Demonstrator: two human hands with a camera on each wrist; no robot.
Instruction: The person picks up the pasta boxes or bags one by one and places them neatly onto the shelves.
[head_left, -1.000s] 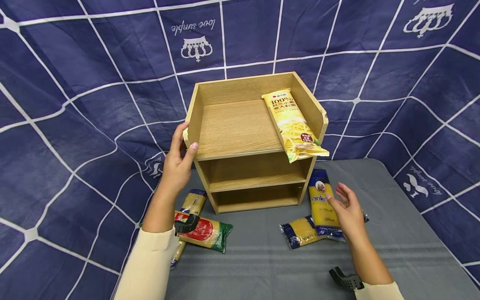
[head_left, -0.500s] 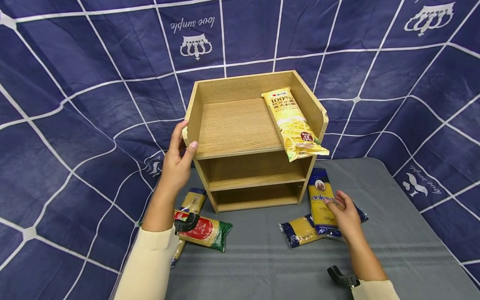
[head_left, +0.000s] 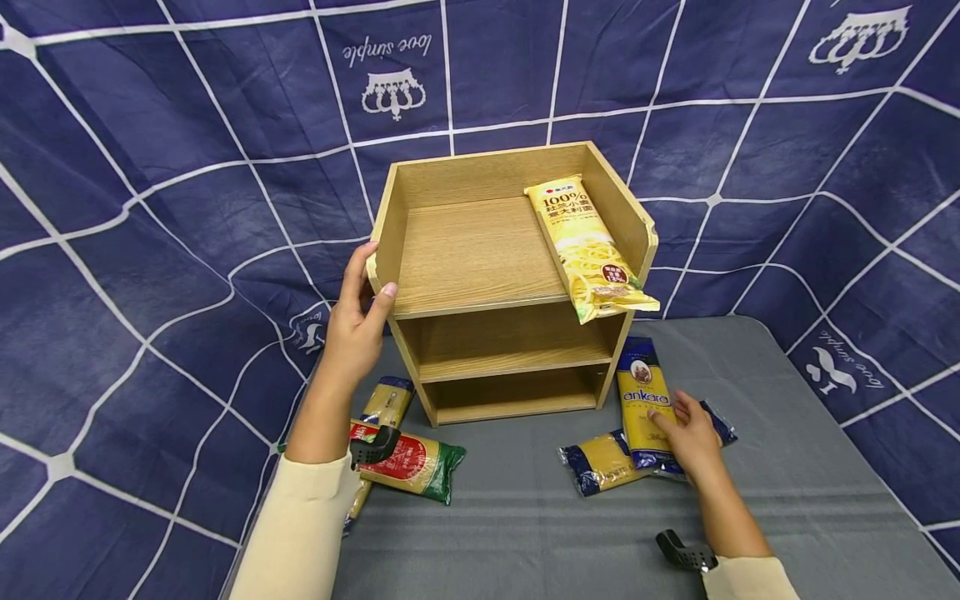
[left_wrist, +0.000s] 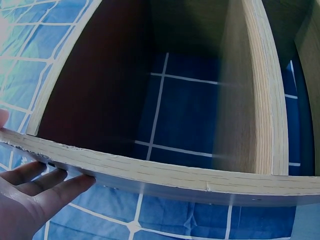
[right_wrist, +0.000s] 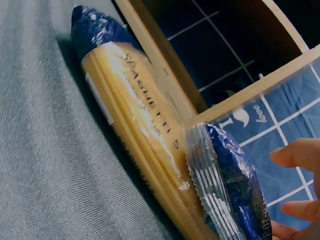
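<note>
Left grip (head_left: 357,333) on shelf (head_left: 480,258); right grip (head_left: 692,437) at Ankara packet (head_left: 640,410)

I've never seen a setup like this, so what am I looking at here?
No machine here: a person works bare-handed. The wide views come from a head camera, the close-ups from one on each wrist. The left hand grips a light-brown wooden shelf unit, which bears a yellow plastic packet printed with noodles. The right hand is at a long yellow-and-blue plastic packet; whether it grips that, I can't tell. More plastic packets, gold with red, green or blue, lie on the grey cloth.
</note>
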